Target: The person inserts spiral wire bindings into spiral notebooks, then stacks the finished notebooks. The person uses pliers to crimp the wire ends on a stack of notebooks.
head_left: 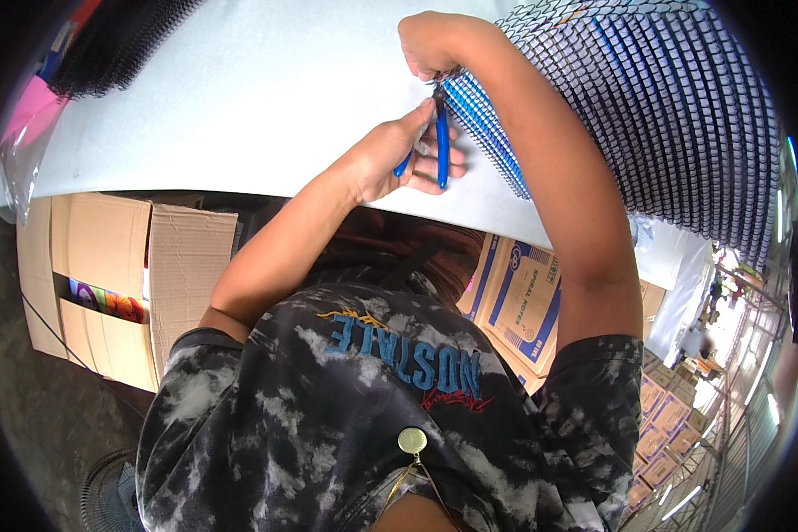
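Note:
My left hand [390, 155] holds a pair of pliers [442, 146] with blue handles, which are spread apart. The dark jaws point away from me, toward the near-left corner of a stack of spiral-bound notebooks [674, 115]. Black wire coils run along the stack in many rows, with blue showing at its left edge. Bent inward over that corner, my right hand [434, 44] has its fingers curled closed just above the plier tips. What those fingers grip is hidden. My right forearm crosses in front of part of the stack.
The white tabletop [239, 115] carries a bundle of black coils [129, 40] at the far left, near pink sheets and clear plastic [31, 120]. Below the table edge are an opened carton [102, 239] and a printed carton [514, 297]. A fan [106, 492] stands low at the left.

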`<move>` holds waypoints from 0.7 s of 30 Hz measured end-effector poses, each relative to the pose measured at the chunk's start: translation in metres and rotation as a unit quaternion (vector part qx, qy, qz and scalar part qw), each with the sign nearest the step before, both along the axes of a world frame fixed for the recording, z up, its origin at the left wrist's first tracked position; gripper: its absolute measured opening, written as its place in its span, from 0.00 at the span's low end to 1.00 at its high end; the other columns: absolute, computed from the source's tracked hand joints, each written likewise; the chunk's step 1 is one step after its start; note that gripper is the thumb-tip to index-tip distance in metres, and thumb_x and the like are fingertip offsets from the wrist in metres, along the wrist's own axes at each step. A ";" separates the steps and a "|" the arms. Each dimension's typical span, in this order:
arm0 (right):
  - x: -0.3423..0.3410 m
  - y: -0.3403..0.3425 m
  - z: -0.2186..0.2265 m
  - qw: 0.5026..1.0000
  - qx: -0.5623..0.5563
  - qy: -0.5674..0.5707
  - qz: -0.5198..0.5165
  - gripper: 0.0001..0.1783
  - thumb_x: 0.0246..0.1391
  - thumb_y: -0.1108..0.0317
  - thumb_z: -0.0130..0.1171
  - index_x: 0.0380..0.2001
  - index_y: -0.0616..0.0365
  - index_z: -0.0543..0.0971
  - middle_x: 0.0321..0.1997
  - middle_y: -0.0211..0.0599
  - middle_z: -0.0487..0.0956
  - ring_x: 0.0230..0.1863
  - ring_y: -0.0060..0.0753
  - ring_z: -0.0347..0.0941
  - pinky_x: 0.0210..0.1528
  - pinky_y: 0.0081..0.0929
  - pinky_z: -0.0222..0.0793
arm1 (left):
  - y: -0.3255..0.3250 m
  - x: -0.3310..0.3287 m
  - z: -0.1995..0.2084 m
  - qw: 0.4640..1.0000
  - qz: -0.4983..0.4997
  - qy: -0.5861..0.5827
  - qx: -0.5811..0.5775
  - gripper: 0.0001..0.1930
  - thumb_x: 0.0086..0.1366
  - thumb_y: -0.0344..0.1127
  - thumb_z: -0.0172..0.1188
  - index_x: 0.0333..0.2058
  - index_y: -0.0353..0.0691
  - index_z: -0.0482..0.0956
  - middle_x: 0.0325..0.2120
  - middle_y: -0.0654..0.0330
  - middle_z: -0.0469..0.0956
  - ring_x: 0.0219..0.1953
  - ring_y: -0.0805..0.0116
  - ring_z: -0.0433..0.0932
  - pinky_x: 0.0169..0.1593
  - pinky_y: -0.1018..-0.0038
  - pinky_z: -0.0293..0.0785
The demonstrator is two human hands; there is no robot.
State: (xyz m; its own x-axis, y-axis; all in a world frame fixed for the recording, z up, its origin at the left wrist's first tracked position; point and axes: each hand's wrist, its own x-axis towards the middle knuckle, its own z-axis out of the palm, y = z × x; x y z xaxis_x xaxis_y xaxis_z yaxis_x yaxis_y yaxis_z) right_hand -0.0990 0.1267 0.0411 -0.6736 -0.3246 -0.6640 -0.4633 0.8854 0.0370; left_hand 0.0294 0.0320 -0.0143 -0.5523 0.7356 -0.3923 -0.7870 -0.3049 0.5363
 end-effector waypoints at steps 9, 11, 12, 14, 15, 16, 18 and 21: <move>-0.002 0.000 0.012 0.998 0.022 0.017 0.047 0.10 0.35 0.70 0.59 0.23 0.67 0.80 0.28 0.54 0.78 0.31 0.46 0.77 0.32 0.38 0.72 | 0.002 0.003 0.011 0.998 -0.014 0.044 -0.053 0.28 0.67 0.58 0.31 0.41 0.37 0.68 0.27 0.58 0.73 0.28 0.68 0.76 0.34 0.70 0.78; -0.003 -0.001 0.013 0.998 0.022 0.017 0.061 0.10 0.35 0.71 0.59 0.23 0.66 0.80 0.28 0.53 0.78 0.31 0.47 0.77 0.32 0.37 0.72 | 0.005 -0.001 0.012 0.999 0.014 0.038 -0.036 0.27 0.67 0.58 0.32 0.40 0.38 0.68 0.21 0.62 0.69 0.21 0.71 0.71 0.31 0.71 0.78; -0.004 0.000 0.013 0.998 0.025 0.012 0.058 0.10 0.35 0.71 0.59 0.24 0.66 0.80 0.29 0.54 0.78 0.31 0.47 0.77 0.32 0.37 0.72 | 0.004 -0.003 0.011 0.999 0.007 0.033 -0.025 0.27 0.67 0.58 0.33 0.40 0.38 0.68 0.22 0.62 0.70 0.21 0.71 0.71 0.30 0.71 0.78; -0.006 0.000 0.014 0.998 0.030 0.001 0.052 0.12 0.35 0.70 0.59 0.25 0.66 0.80 0.30 0.55 0.78 0.32 0.47 0.76 0.34 0.36 0.71 | 0.001 -0.005 0.005 1.000 -0.005 0.024 -0.003 0.27 0.67 0.58 0.33 0.40 0.38 0.68 0.22 0.61 0.70 0.22 0.71 0.72 0.29 0.72 0.78; -0.005 0.001 0.014 0.999 0.033 0.011 0.042 0.12 0.35 0.69 0.59 0.26 0.66 0.80 0.31 0.54 0.78 0.32 0.46 0.76 0.34 0.36 0.71 | 0.000 -0.002 0.002 1.000 -0.003 0.020 0.001 0.27 0.67 0.58 0.33 0.39 0.38 0.69 0.22 0.61 0.70 0.21 0.71 0.71 0.25 0.73 0.77; -0.004 0.001 0.013 0.999 0.036 0.020 0.031 0.13 0.35 0.68 0.59 0.27 0.65 0.80 0.32 0.54 0.78 0.33 0.46 0.76 0.35 0.36 0.71 | 0.001 0.001 0.002 0.999 -0.008 0.029 -0.016 0.28 0.67 0.58 0.33 0.39 0.37 0.69 0.22 0.61 0.70 0.22 0.70 0.72 0.26 0.73 0.77; -0.001 -0.003 0.016 0.998 0.056 0.023 0.024 0.15 0.36 0.66 0.59 0.29 0.64 0.80 0.33 0.52 0.78 0.34 0.45 0.76 0.37 0.36 0.71 | 0.003 0.010 0.009 0.997 -0.014 0.046 -0.053 0.28 0.67 0.58 0.33 0.40 0.37 0.69 0.23 0.60 0.71 0.23 0.69 0.73 0.26 0.73 0.77; 0.007 -0.010 0.035 0.995 0.098 -0.005 0.006 0.16 0.36 0.65 0.60 0.31 0.62 0.81 0.34 0.48 0.79 0.35 0.42 0.77 0.38 0.36 0.71 | 0.009 0.008 0.014 0.998 0.012 0.048 -0.034 0.30 0.67 0.58 0.33 0.44 0.34 0.68 0.28 0.56 0.74 0.28 0.65 0.77 0.30 0.72 0.77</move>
State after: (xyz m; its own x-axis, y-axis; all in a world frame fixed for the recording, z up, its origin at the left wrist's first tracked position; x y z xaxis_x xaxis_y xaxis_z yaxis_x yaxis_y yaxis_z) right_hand -0.0923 0.1168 0.0765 -0.6629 -0.1965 -0.7224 -0.4748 0.8564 0.2027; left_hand 0.0377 0.0409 -0.0007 -0.6067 0.6956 -0.3847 -0.7237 -0.2830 0.6295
